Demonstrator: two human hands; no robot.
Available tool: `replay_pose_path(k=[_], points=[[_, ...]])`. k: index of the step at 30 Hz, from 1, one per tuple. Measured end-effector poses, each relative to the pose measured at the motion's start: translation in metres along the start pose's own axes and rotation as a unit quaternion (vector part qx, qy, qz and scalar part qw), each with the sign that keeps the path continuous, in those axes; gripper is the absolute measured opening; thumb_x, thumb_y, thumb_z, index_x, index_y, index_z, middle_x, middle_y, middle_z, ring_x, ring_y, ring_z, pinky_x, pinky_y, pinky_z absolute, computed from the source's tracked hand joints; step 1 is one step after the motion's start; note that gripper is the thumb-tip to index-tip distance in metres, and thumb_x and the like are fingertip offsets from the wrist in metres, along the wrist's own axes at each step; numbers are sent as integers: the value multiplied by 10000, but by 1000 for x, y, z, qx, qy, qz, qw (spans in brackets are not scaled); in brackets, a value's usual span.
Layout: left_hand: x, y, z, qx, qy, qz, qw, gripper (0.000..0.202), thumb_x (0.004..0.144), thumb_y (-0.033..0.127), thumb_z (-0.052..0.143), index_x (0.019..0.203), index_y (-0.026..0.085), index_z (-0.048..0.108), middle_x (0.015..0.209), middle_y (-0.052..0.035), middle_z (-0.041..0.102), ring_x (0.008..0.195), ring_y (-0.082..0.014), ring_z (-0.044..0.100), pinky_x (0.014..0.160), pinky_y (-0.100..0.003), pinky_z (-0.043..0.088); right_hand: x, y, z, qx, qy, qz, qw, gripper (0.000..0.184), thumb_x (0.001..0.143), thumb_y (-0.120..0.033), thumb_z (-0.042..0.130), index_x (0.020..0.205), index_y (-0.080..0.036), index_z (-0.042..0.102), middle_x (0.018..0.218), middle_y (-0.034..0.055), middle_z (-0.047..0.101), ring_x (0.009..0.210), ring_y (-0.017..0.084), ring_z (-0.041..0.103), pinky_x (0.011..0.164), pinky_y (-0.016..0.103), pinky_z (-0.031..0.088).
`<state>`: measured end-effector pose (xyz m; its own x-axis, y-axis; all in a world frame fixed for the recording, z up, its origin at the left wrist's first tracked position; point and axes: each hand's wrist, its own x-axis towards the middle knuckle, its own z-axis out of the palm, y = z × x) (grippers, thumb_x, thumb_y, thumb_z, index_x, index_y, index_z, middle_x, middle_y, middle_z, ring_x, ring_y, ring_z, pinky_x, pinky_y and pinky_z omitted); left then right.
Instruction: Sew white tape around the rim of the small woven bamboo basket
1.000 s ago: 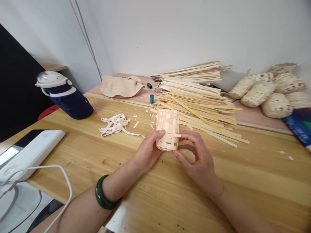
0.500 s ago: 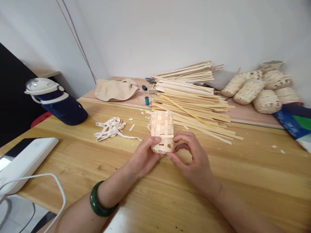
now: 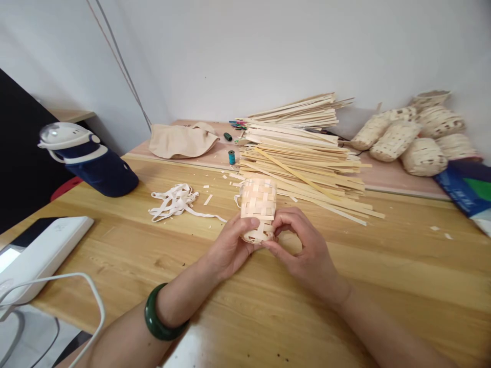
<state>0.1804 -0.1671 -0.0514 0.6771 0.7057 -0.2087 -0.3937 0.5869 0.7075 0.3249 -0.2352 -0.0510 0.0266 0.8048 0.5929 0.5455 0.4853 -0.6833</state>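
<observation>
A small woven bamboo basket [image 3: 258, 202] stands just above the wooden table [image 3: 402, 266], held between both my hands. My left hand [image 3: 230, 248], with a green bangle on its wrist, wraps the basket's lower left side, thumb across the front. My right hand [image 3: 303, 248] pinches the lower right edge of the basket with bent fingers. The basket leans slightly to the left.
A big heap of bamboo strips [image 3: 303, 148] lies right behind the basket. Several finished baskets [image 3: 414, 138] sit at the back right. White cloth strips [image 3: 174, 200], a navy flask [image 3: 90, 161], a beige cloth [image 3: 182, 140], a teal spool [image 3: 231, 157] and a white device [image 3: 42, 253] lie to the left.
The basket has been turned and tipped a little in my hands; the loose strip end that stuck out at its right side no longer shows. Both hands keep their hold.
</observation>
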Motion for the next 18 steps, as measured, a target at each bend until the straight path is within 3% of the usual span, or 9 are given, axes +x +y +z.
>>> replay_pose_path(k=[4, 9, 14, 18], points=[[1, 2, 1, -20, -7, 4, 1000, 374, 715, 320, 679, 1002, 80, 687, 880, -105, 735, 801, -228, 658, 752, -331, 529, -3, 2, 3, 18, 24, 18, 999, 230, 828, -134, 688, 983, -228, 546, 967, 32, 576, 867, 171, 591, 748, 322, 574], [0, 5, 2, -31, -17, 40, 999, 321, 755, 259, 639, 1041, 115, 662, 947, -108, 740, 879, -256, 669, 804, -373, 527, -5, 3, 4, 64, 32, 21, 997, 296, 838, -140, 664, 1098, -236, 560, 1095, 68, 561, 961, 184, 604, 786, 332, 625], [-1, 7, 3, -30, -35, 54, 997, 390, 734, 161, 643, 1123, 144, 641, 1016, -90, 730, 921, -232, 661, 806, -335, 520, -6, 6, 1, 115, 33, 46, 992, 202, 902, -186, 639, 1090, -241, 592, 1117, 69, 548, 1043, 173, 585, 798, 282, 628], [-1, 7, 3, -34, -29, 49, 998, 455, 705, 121, 639, 1158, 157, 623, 991, -78, 725, 889, -214, 651, 785, -316, 510, -7, 9, 1, 121, 23, 39, 992, 224, 914, -170, 616, 1122, -251, 591, 1132, 73, 529, 1063, 180, 574, 823, 308, 631]])
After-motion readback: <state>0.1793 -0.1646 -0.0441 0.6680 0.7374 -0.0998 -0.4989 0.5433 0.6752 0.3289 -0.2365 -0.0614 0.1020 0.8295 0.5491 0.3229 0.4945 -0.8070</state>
